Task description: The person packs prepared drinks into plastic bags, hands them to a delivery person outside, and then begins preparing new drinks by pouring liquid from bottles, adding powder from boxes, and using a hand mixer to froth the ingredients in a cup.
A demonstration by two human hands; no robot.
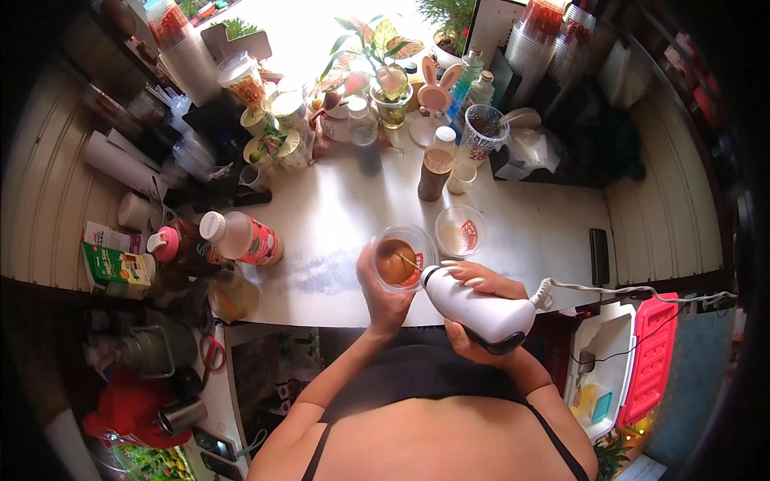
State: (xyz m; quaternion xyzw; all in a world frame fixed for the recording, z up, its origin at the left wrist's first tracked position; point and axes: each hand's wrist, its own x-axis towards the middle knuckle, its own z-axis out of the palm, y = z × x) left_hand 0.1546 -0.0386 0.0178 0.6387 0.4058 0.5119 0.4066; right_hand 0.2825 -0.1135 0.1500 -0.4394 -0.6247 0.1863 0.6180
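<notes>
A clear plastic cup [425, 240] of brown liquid [394, 263] is gripped around its side by my left hand [385, 300], just above the counter's front edge. My right hand [490, 282] holds a white corded hand mixer [475, 303] by its body. From the mixer's nose a thin metal rod [410, 260] reaches into the brown liquid; its lower end is hidden there. Right behind the mixer stands a second clear plastic cup [460, 231], with a red print and a pale residue inside. Farther back are a bottle of dark brown liquid [436, 165] and a small pale cup [462, 178].
On the left stand a white-capped bottle with a pink label [243, 237] and a pink-lidded jug [171, 243]. The mixer's cord [631, 291] runs off to the right, past a dark phone-like object [599, 256]. Potted plants [391, 90], bottles and stacked cups [186, 54] line the back.
</notes>
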